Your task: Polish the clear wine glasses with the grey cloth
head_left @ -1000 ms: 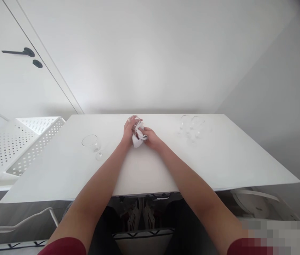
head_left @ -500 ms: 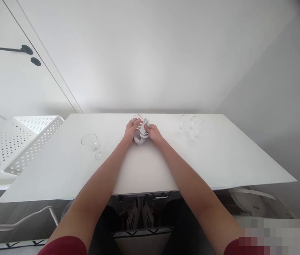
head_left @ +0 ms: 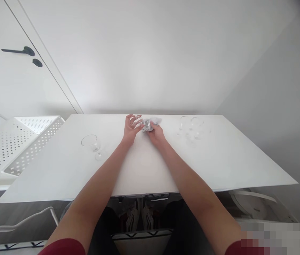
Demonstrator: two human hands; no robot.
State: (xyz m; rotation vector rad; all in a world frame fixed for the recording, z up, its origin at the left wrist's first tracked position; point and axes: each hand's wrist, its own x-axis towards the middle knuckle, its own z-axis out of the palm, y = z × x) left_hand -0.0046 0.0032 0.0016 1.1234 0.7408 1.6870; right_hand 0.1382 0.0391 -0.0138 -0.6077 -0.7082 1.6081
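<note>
My left hand (head_left: 130,129) grips a clear stemmed glass (head_left: 135,120) over the far middle of the white table (head_left: 144,166); its fingers curl round the bowl. My right hand (head_left: 156,133) pinches a crumpled white cloth (head_left: 151,124) just to the right of the glass, touching it. Much of the glass is hard to see against the table.
A clear stemmed glass (head_left: 90,144) stands at the table's left. Two or three more clear glasses (head_left: 192,126) stand at the far right. A white perforated rack (head_left: 19,145) sits left of the table. A white door with a dark handle (head_left: 19,51) is behind it.
The cloth has moved up and to the right, from hanging below the glass to beside it. My left hand's fingers have spread more round the glass.
</note>
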